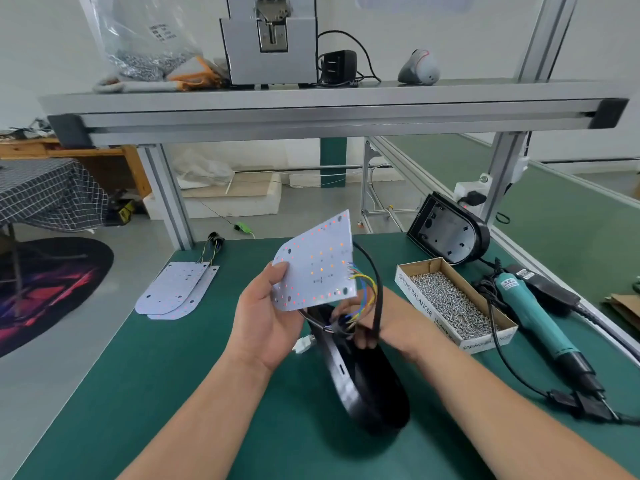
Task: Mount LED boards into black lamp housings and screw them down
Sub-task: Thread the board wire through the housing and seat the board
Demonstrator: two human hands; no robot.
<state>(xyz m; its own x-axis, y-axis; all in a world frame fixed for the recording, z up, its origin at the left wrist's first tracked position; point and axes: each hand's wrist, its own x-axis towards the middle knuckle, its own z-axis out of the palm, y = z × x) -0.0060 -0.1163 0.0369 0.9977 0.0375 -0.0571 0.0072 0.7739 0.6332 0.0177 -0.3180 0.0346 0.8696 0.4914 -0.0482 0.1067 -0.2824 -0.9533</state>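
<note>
My left hand (265,317) pinches the lower left edge of a white LED board (317,263), held tilted above the green bench. Coloured wires (363,289) run from the board's right edge down into a black lamp housing (360,382) that stands on its edge below. My right hand (372,327) is mostly hidden behind the board and wires; its fingers curl around the housing's top rim and a black cable (377,296). A small white connector (303,345) hangs beside the housing.
More LED boards (176,289) lie stacked at the left of the green mat (173,393). A cardboard box of screws (450,303) sits right of my hands, with a teal electric screwdriver (533,317) beyond it. Another black housing (448,230) leans at the back right.
</note>
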